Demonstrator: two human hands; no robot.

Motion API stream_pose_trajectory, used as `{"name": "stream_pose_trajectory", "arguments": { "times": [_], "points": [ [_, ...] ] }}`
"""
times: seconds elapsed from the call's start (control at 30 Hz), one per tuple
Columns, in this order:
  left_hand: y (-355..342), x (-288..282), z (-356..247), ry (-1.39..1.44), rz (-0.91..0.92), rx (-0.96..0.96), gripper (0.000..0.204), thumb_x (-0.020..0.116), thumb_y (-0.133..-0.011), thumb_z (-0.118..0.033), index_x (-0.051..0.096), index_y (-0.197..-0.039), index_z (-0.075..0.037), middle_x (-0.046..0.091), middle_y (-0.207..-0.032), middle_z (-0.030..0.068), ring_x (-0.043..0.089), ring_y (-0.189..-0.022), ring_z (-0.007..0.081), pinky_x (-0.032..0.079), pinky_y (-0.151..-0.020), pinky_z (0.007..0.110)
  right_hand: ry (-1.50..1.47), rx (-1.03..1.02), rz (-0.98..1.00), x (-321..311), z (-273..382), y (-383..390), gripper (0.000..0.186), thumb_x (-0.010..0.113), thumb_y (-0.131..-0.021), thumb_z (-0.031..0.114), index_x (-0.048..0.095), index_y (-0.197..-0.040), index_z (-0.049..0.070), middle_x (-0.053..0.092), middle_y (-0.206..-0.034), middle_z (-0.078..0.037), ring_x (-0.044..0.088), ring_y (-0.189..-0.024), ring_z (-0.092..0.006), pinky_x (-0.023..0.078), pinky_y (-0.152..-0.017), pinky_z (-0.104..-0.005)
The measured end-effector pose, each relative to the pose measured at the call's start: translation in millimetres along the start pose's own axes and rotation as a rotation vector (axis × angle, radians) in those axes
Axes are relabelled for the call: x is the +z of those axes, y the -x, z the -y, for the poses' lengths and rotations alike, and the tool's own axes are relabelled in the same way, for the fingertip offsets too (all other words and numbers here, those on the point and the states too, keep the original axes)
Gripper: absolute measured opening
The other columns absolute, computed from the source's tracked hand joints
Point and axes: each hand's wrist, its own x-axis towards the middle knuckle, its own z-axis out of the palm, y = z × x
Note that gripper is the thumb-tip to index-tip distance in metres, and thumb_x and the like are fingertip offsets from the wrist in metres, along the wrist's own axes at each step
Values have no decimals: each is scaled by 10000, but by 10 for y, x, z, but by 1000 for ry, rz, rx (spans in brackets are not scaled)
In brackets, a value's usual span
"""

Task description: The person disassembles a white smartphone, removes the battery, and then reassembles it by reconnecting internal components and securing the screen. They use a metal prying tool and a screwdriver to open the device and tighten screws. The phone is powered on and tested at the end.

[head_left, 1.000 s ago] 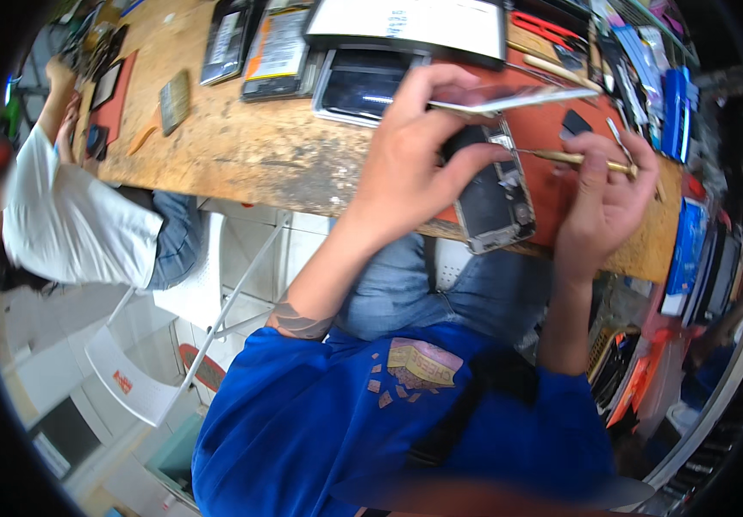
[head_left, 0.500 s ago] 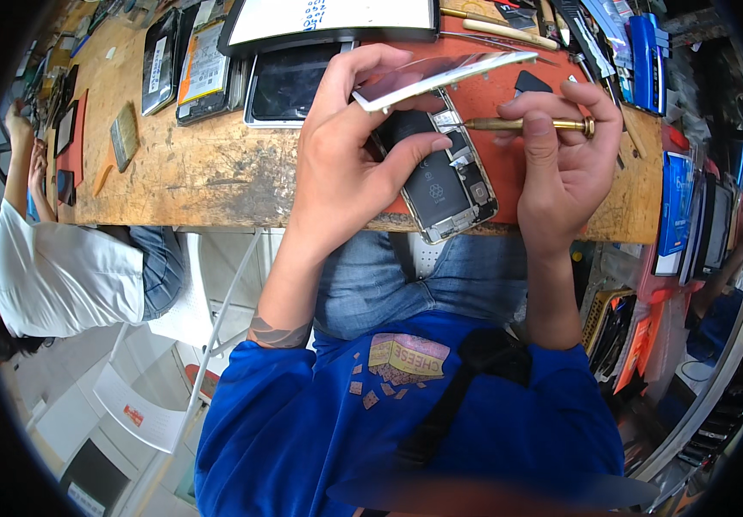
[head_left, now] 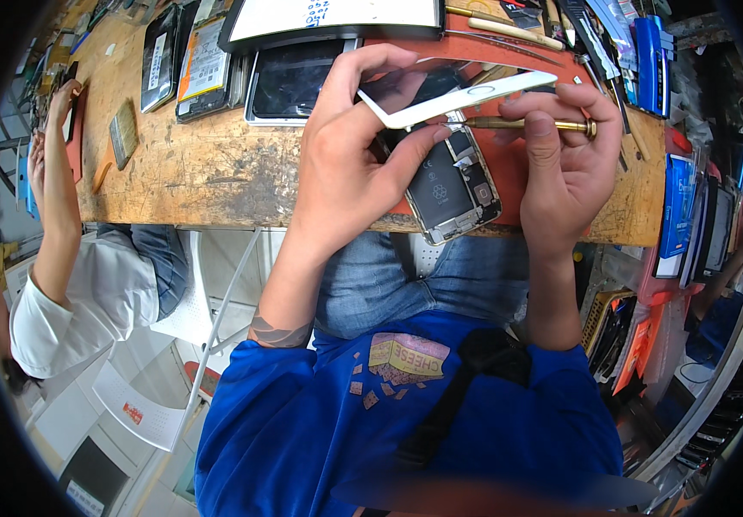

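My left hand [head_left: 346, 164] grips an opened smartphone, its thumb near the upper part of the phone body [head_left: 440, 194]. The same hand keeps the white-edged screen panel [head_left: 475, 90] tilted up over the body. Inside the body a black battery and metal-covered parts show. In my right hand [head_left: 565, 164] is a slim brass-coloured screwdriver [head_left: 552, 125], pinched between thumb and fingers. Its tip points left at the phone's inside, just under the raised panel. Whether the tip touches a screw is too small to tell.
A red mat [head_left: 509, 181] covers part of the worn wooden bench [head_left: 208, 172]. Other phones [head_left: 290, 82] and a brush [head_left: 123, 136] lie to the left. Tweezers and tools crowd the back right beside a blue object [head_left: 652, 65]. Another person [head_left: 87, 293] sits at far left.
The screen panel has tipped so that more of its white-edged face shows, and it covers more of the phone's top. The screwdriver stays almost in place. The other person's arm has moved.
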Motion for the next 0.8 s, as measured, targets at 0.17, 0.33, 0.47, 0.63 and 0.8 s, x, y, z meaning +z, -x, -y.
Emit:
{"name": "stream_pose_trajectory", "arguments": {
  "times": [0.17,0.33,0.47,0.63,0.8],
  "points": [
    [8,7,-2,6,-6,-6,194,893,-803,35,843,-990,31,638,-1400,124,649,-1279,264,536,-1069,385,9,1,-3,0,5,1,313,634,-1100,1,448,-1349,-33,750,-1095,-197,733,-956,-170,625,-835,-276],
    [5,7,2,-1,-8,-2,197,895,-800,34,845,-990,26,639,-1397,123,648,-1280,267,536,-1067,387,4,9,-10,-1,7,1,318,637,-1101,5,450,-1355,-32,751,-1095,-193,732,-953,-168,625,-828,-276],
    [6,2,-7,-16,-4,-3,195,898,-796,35,847,-984,25,637,-1401,123,647,-1279,267,534,-1069,385,7,26,-24,10,6,3,319,637,-1100,4,451,-1357,-32,750,-1099,-191,731,-949,-166,627,-827,-277],
    [3,4,-8,-10,-13,-1,195,899,-792,36,849,-980,28,637,-1406,123,648,-1278,262,535,-1068,379,3,24,-12,9,1,-3,321,636,-1099,0,450,-1359,-33,748,-1102,-191,731,-942,-165,629,-825,-278],
    [4,0,1,-19,-8,-2,202,903,-786,31,849,-980,32,639,-1403,123,658,-1267,264,547,-1054,385,-18,35,-15,4,-7,-1,319,634,-1101,3,450,-1359,-31,749,-1096,-193,733,-933,-163,628,-817,-276]
  ]
}}
